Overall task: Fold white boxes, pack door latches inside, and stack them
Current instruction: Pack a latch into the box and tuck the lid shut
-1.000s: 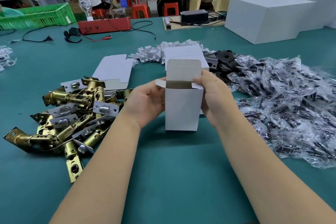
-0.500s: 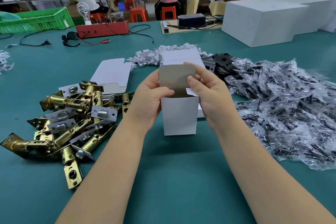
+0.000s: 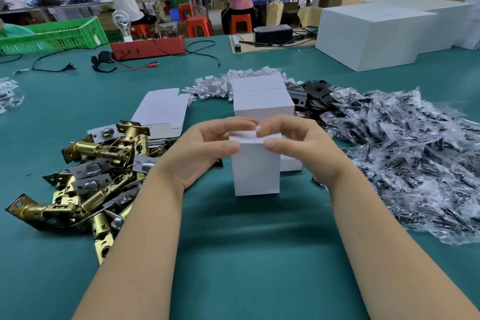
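A small white box point(image 3: 255, 171) stands upright on the teal table in front of me. My left hand point(image 3: 197, 153) grips its upper left side, thumb on the front top edge, fingers curled over the top. My right hand point(image 3: 298, 148) grips the upper right side the same way, fingertips on the folded-down lid flap. A heap of brass door latches point(image 3: 96, 176) lies at the left. Folded white boxes point(image 3: 262, 104) stand just behind the one I hold. Flat unfolded box blanks point(image 3: 161, 112) lie behind the latches.
A wide pile of clear plastic bags with dark parts point(image 3: 405, 158) fills the right. Black metal plates point(image 3: 314, 93) and small white card inserts point(image 3: 220, 83) lie beyond the boxes. Large white cartons point(image 3: 376, 34), a red device point(image 3: 148, 47) and a green crate point(image 3: 52, 34) stand far back.
The upright lid flap has been folded down onto the box's top. Both hands have moved from the box's sides up over its top edge.
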Action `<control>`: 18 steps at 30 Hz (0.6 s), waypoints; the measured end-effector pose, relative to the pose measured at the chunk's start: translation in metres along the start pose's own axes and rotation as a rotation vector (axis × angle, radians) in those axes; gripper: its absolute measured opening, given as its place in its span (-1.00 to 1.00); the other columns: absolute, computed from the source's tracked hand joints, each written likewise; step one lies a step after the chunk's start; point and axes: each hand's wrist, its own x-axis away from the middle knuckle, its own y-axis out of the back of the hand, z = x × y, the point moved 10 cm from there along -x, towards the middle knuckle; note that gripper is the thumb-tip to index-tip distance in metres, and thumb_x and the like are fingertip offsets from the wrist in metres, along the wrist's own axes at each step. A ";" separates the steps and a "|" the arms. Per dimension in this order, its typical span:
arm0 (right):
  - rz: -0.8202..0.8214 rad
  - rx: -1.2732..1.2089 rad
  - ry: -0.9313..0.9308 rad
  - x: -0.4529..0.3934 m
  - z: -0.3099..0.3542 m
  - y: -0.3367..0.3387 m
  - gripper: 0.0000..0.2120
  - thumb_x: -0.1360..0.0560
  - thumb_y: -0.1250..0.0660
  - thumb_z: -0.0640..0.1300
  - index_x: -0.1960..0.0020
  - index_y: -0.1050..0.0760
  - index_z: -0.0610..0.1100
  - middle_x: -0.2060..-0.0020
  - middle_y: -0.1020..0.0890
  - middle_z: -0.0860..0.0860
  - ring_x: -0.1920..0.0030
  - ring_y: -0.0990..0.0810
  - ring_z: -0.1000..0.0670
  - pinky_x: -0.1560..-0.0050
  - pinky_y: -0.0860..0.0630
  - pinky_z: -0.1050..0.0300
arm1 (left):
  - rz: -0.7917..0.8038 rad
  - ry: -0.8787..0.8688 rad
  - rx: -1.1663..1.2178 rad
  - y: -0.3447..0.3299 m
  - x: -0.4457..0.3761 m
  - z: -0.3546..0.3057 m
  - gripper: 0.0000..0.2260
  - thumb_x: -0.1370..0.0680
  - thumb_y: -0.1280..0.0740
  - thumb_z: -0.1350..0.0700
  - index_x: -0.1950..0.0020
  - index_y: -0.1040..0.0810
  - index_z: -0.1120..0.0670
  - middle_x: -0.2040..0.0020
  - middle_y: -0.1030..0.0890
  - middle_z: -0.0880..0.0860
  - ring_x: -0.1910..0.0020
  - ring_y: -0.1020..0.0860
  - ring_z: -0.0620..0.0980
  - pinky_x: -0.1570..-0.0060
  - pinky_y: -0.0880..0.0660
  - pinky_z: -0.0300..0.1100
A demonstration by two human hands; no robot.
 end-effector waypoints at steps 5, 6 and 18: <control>-0.031 -0.022 -0.028 -0.002 -0.005 0.001 -0.86 -0.33 -0.44 -0.06 0.13 -0.65 0.12 0.06 -0.63 -0.11 0.03 -0.56 0.05 -0.07 -0.48 0.24 | -0.154 0.010 -0.054 0.012 -0.003 0.004 -0.68 -0.33 -0.48 0.07 -0.08 -0.70 -0.02 -0.12 -0.67 0.05 -0.11 -0.60 0.00 -0.15 -0.48 -0.14; -0.017 -0.037 -0.037 -0.002 -0.006 -0.001 -0.84 -0.35 -0.43 -0.08 0.09 -0.64 0.12 0.05 -0.65 -0.04 0.01 -0.57 0.06 -0.07 -0.49 0.27 | -0.163 0.015 -0.059 0.012 -0.003 0.004 -0.68 -0.34 -0.47 0.06 -0.10 -0.69 -0.01 -0.12 -0.67 0.07 -0.12 -0.60 0.02 -0.16 -0.48 -0.14; -0.100 -0.221 0.026 -0.005 0.000 -0.005 -0.78 -0.47 -0.28 -0.18 0.06 -0.67 0.02 0.09 -0.70 0.07 0.02 -0.63 0.08 0.03 -0.53 0.27 | -0.330 -0.070 -0.161 0.015 0.001 -0.015 -0.84 -0.49 -0.39 0.14 0.01 -0.72 -0.06 0.01 -0.71 0.04 0.00 -0.67 0.00 0.09 -0.58 -0.21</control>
